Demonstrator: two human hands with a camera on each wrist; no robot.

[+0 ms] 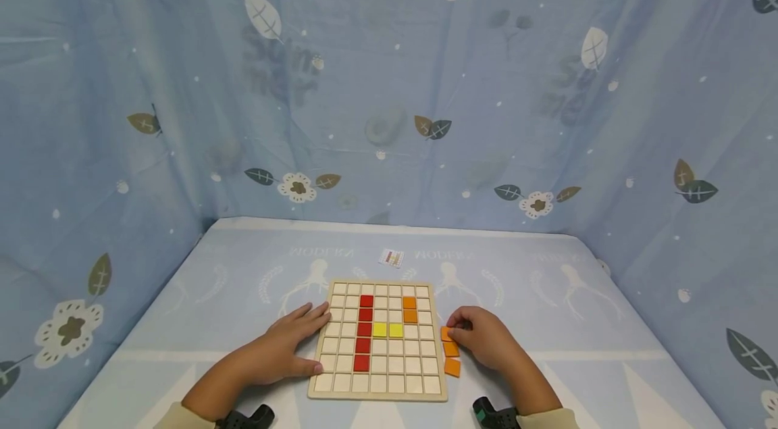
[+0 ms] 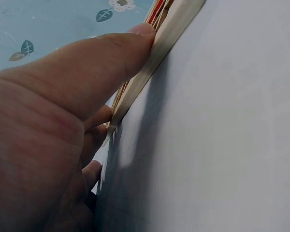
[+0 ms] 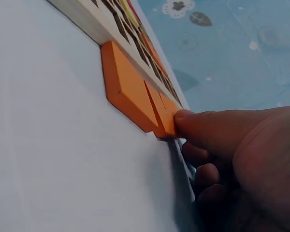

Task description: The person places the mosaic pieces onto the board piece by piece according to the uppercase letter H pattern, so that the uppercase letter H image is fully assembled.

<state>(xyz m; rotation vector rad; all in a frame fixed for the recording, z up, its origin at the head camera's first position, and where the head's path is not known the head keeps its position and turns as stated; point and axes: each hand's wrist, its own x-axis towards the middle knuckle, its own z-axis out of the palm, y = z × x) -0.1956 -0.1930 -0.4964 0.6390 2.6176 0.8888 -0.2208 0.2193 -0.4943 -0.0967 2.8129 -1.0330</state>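
A wooden grid board (image 1: 378, 396) lies on the table. One column holds several red tiles (image 1: 364, 330), with two yellow tiles (image 1: 379, 330) beside them and two orange tiles (image 1: 410, 303) at the upper right. My left hand (image 1: 282, 346) rests on the board's left edge, fingers spread and thumb (image 2: 111, 53) on the rim. Right of the board, three loose orange tiles (image 1: 452, 367) form a column along its edge. My right hand (image 1: 486, 338) pinches the farthest orange tile (image 1: 446, 333) between thumb and curled fingers. Nearer me, the other loose tiles (image 3: 128, 84) lie flat.
Beyond the board lies a small card (image 1: 392, 258) with a coloured grid pattern. A pale patterned cloth covers the table (image 1: 516, 267). Blue curtains (image 1: 352, 91) with flowers and leaves close in the back and both sides.
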